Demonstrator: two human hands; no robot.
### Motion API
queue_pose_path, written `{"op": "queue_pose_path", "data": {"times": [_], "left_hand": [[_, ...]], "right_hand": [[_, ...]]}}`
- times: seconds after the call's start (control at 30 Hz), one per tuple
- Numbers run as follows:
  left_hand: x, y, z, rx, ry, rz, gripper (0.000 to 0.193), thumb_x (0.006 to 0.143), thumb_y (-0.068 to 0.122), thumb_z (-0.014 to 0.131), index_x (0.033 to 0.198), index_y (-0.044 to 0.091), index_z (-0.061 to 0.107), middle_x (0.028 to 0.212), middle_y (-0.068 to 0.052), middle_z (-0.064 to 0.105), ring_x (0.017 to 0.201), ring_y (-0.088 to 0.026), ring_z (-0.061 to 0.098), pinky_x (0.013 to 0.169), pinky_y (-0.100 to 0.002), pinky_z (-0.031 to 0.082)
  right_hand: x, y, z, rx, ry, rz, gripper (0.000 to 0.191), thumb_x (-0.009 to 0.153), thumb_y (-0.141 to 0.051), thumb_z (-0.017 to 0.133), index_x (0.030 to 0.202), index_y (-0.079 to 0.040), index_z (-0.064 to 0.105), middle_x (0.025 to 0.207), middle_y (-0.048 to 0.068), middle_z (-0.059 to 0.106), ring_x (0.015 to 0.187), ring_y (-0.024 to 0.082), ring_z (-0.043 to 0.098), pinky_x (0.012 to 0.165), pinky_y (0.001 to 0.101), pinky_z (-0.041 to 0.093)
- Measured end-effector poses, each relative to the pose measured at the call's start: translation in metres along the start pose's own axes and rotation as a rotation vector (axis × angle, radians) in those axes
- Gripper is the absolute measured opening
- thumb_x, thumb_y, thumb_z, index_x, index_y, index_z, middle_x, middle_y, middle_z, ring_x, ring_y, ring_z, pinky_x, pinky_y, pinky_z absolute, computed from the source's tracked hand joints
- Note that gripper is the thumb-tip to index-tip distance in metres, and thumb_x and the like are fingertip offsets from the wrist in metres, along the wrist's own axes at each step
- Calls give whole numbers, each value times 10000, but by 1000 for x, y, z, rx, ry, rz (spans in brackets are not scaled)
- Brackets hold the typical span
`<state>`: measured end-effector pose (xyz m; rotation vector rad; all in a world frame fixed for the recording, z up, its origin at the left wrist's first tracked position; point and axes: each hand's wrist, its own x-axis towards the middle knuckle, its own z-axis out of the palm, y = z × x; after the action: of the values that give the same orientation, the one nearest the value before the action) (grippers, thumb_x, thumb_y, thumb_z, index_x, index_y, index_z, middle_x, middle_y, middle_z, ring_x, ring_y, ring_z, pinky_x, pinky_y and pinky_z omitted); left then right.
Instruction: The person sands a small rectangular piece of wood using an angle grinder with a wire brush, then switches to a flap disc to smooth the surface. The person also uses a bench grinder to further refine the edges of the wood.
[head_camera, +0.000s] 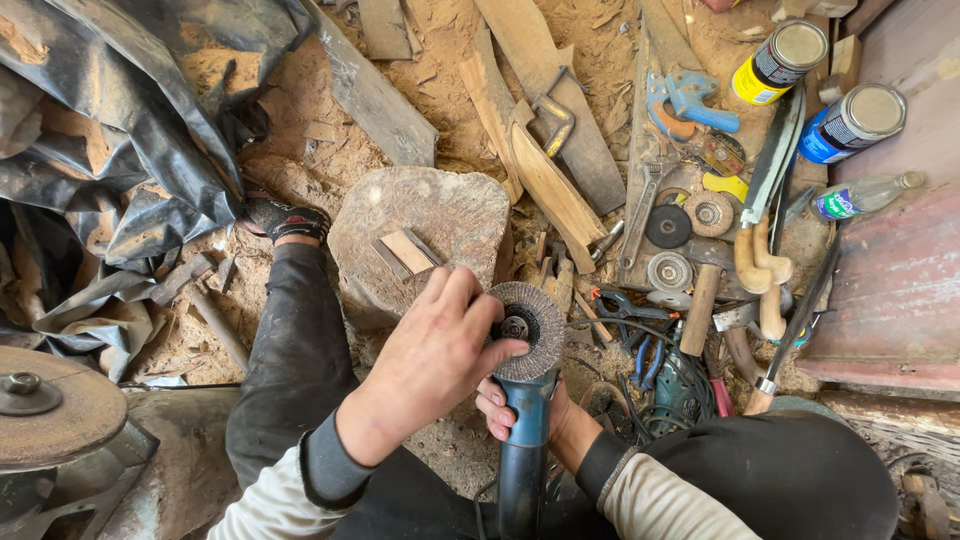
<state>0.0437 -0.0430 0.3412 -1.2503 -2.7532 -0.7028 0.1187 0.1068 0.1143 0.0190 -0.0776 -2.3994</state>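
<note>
Gripping the blue body of an angle grinder (527, 420), the right hand (520, 415) is wrapped around it from below, its fingertips curled over the left side of the housing and pressed together; the palm is mostly hidden behind the tool. The grinder points away from the person, its grey sanding disc (527, 330) facing up, low in the middle of the view, just in front of the knees. The left hand (435, 350) lies over the left edge of that disc, thumb pressed to the rim near the centre nut and the other fingers bent close together on the far edge.

Just beyond the disc stands a flat-topped stone block (420, 235) on the sawdust floor, with a small wooden piece (407, 250) lying on it. To the right, well apart from the hands, lie loose discs (668, 226), a wrench (640, 212), a hammer (700, 308), blue-handled pliers (625, 308), two tins (780, 62) on their sides and a clear bottle (862, 195). Black plastic sheeting (120, 110) is bunched at upper left, and a rusty round wheel (50, 405) shows at the lower left edge.
</note>
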Motion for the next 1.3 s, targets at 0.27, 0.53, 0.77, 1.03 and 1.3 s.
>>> {"op": "queue_pose_path", "data": {"times": [0.27, 0.53, 0.77, 1.03, 1.3], "left_hand": [[2, -11, -10, -194, -45, 72, 317, 818, 32, 679, 1134, 61, 677, 1001, -136, 522, 965, -329, 527, 859, -426, 473], [2, -15, 0, -116, -90, 70, 289, 798, 22, 650, 1075, 87, 705, 967, -118, 538, 953, -310, 542, 863, -414, 495], [-7, -35, 14, -139, -82, -330, 741, 921, 560, 627, 1334, -44, 509, 1070, -238, 607, 957, -377, 658, 800, -456, 556], [-16, -82, 27, -819, -376, -508, 1050, 773, 637, 619, 1567, 46, 268, 1093, -195, 717, 861, -315, 770, 703, -434, 645], [-49, -112, 60, -612, -75, -22, 1030, 817, 505, 830, 1587, 53, 317, 1341, -197, 568, 1078, -306, 691, 922, -392, 609]], "right_hand": [[2, 0, 1, -8, -20, -30, 577, 957, -533, 485, 1007, 27, 615, 799, 134, 573, 625, 270, 650, 573, 437, 602], [4, 2, 14, -46, 10, -59, 677, 979, -634, 472, 1009, 32, 588, 821, 124, 572, 640, 244, 665, 577, 406, 614], [13, -3, 51, -199, 179, -125, 763, 966, -724, 310, 1048, -22, 595, 826, 132, 637, 673, 243, 677, 653, 417, 617], [18, -13, 64, -308, 473, -128, 703, 1015, -654, 295, 1200, -60, 622, 883, 139, 712, 733, 265, 698, 695, 423, 593], [20, -11, 61, -322, 515, -87, 774, 990, -718, 369, 1225, -15, 595, 906, 158, 713, 743, 285, 718, 717, 431, 621]]}}
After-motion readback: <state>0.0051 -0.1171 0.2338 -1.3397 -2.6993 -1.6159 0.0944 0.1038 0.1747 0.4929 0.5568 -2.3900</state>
